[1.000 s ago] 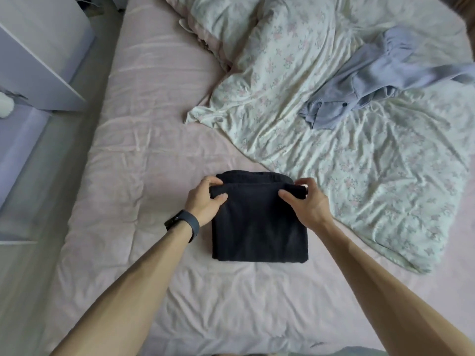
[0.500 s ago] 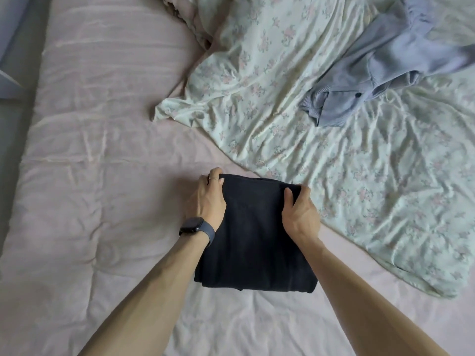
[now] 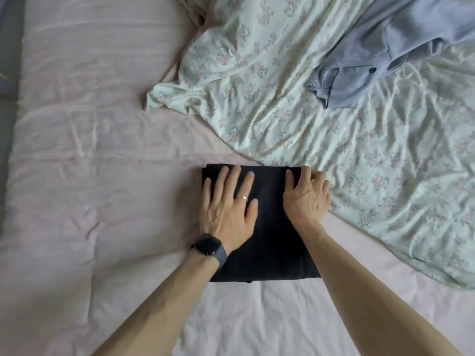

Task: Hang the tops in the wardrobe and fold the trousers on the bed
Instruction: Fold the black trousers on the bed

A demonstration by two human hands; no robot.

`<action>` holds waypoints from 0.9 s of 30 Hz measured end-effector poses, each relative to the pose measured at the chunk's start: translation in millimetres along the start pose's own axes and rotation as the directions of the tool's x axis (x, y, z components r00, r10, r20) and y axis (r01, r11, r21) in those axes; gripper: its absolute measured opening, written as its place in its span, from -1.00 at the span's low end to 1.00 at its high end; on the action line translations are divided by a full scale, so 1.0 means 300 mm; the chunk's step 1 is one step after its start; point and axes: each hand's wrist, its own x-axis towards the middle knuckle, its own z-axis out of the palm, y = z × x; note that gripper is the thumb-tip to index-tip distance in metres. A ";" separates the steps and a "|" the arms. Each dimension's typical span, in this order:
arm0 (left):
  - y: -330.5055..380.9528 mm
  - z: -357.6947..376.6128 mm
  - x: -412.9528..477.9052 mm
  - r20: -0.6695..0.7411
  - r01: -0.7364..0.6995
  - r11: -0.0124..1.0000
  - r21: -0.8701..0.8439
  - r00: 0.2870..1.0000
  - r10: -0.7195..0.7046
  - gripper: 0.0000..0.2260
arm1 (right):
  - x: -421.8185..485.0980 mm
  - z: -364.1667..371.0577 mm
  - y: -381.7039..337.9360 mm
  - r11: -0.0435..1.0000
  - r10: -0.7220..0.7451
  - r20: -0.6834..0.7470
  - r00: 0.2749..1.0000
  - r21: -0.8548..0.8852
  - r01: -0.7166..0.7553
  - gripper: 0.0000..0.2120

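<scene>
Black trousers (image 3: 270, 242), folded into a compact rectangle, lie on the pink sheet of the bed (image 3: 90, 176). My left hand (image 3: 228, 201) lies flat on the left half of the fold with straight, spread fingers; a watch sits on that wrist. On the right edge rests my right hand (image 3: 305, 196), thumb on top of the fabric and fingers reaching over the far right corner. A crumpled light blue top (image 3: 380, 60) lies on the floral duvet at the upper right, well away from both hands.
A rumpled floral duvet (image 3: 295, 98) covers the bed's right half and reaches the trousers' far right corner. The bed's left edge and a strip of grey floor (image 3: 7, 111) run down the left side.
Both hands were gripping the far edge of the trousers; now the left lies flat on top and the right rests at the right edge. The fold has settled flat.
</scene>
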 end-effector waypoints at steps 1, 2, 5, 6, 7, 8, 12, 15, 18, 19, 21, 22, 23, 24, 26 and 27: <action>0.025 0.007 -0.041 0.050 -0.028 1.000 -0.003 0.998 0.028 -0.46 | -0.011 -0.012 -0.003 1.000 0.013 0.011 1.000 0.020 -0.013 -0.55; 0.040 0.016 -0.074 0.107 -0.018 1.000 0.002 0.994 0.018 -0.44 | -0.031 -0.028 -0.006 0.999 0.018 0.008 1.000 0.037 -0.018 -0.49; 0.039 0.050 -0.100 0.202 0.040 0.998 0.044 0.978 -0.048 -0.44 | -0.138 -0.074 0.007 0.986 -0.166 -0.117 0.979 -0.003 0.166 -0.36; 0.030 0.062 -0.088 0.210 0.053 0.997 0.050 0.976 -0.062 -0.45 | -0.176 -0.073 0.022 0.960 -0.278 -0.116 0.953 -0.045 0.275 -0.38; 0.020 0.070 -0.071 0.206 0.064 0.997 0.052 0.976 -0.074 -0.46 | -0.200 -0.065 0.040 0.927 -0.371 -0.061 0.927 -0.088 0.365 -0.40; 0.009 0.078 -0.056 0.196 0.071 0.996 0.053 0.977 -0.081 -0.47 | -0.207 -0.050 0.059 0.901 -0.418 0.018 0.908 -0.115 0.417 -0.42; -0.036 0.113 -0.026 0.168 0.059 0.997 0.059 0.983 -0.068 -0.48 | -0.136 0.013 0.089 0.927 -0.332 0.239 0.912 -0.099 0.363 -0.40; -0.046 0.132 -0.025 0.151 0.066 0.996 0.056 0.986 -0.073 -0.47 | -0.123 0.051 0.093 0.933 -0.347 0.216 0.913 -0.024 0.360 -0.39; -0.057 0.154 -0.032 0.135 0.043 0.998 0.038 0.990 -0.048 -0.45 | -0.127 0.079 0.119 0.933 -0.358 0.178 0.917 0.030 0.358 -0.39; -0.061 0.169 -0.029 0.132 0.034 0.999 0.042 0.991 -0.039 -0.45 | -0.120 0.093 0.127 0.935 -0.355 0.171 0.919 0.047 0.352 -0.39; -0.068 0.196 -0.028 0.127 0.026 0.999 0.044 0.991 -0.031 -0.43 | -0.113 0.116 0.136 0.934 -0.357 0.162 0.920 0.068 0.351 -0.39; -0.072 0.208 -0.027 0.121 0.021 0.999 0.046 0.992 -0.026 -0.43 | -0.112 0.123 0.136 0.934 -0.358 0.155 0.921 0.071 0.351 -0.39; -0.076 0.215 -0.022 0.119 0.018 0.998 0.054 0.993 -0.025 -0.42 | -0.110 0.128 0.131 0.934 -0.357 0.150 0.922 0.064 0.351 -0.39; -0.077 0.216 -0.018 0.124 0.028 0.998 0.057 0.992 -0.035 -0.41 | -0.109 0.126 0.122 0.938 -0.346 0.153 0.926 0.050 0.343 -0.38; -0.070 0.204 -0.020 0.127 0.060 0.997 0.046 0.990 -0.065 -0.37 | -0.124 0.109 0.108 0.946 -0.320 0.153 0.935 0.005 0.323 -0.38; -0.067 0.194 -0.028 0.123 0.079 0.996 0.035 0.989 -0.083 -0.36 | -0.138 0.095 0.102 0.950 -0.305 0.148 0.941 -0.012 0.311 -0.37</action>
